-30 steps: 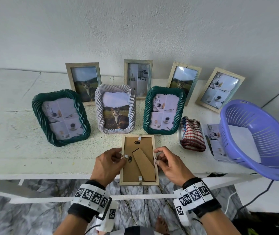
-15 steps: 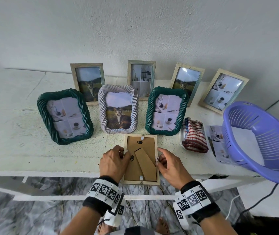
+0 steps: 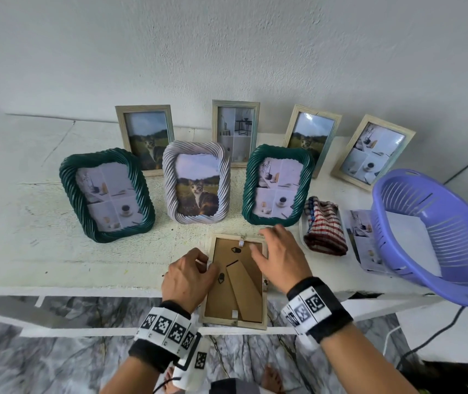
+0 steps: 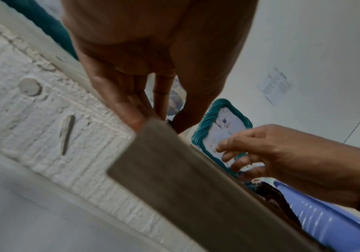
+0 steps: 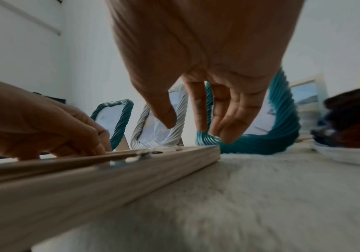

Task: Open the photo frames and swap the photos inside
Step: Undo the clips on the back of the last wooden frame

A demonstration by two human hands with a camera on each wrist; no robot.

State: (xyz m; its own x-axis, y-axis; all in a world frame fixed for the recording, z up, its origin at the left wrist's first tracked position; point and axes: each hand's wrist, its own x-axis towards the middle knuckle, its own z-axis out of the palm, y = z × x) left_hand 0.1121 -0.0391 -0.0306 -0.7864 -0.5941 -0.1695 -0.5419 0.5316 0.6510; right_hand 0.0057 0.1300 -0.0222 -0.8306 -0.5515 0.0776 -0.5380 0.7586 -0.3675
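Head view shows a pale wooden photo frame [image 3: 234, 281] lying face down at the near edge of the white shelf [image 3: 28, 223], its brown backing board and folded stand facing up, its near end jutting past the shelf edge. The left hand [image 3: 188, 278] rests on the frame's left side, fingers curled down onto the left rail by a small metal tab; from the right wrist view its fingertips press on the backing there, though whether they pinch the tab cannot be told. The right hand [image 3: 282, 258] hovers over the frame's far right corner with fingers loosely spread and hanging, holding nothing; the right wrist view shows its fingertips [image 5: 226, 134] above the frame, not touching.

Beyond the frame stand three rope-edged frames: a dark green one [image 3: 106, 194] on the left, a white one with a cat photo [image 3: 196, 186] in the middle, and a second green one [image 3: 276, 184] to the right. Four plain wooden frames lean against the wall behind them. To the right lie a striped cloth [image 3: 323, 230], loose photos [image 3: 362, 237] and a tilted purple basket [image 3: 437, 237].
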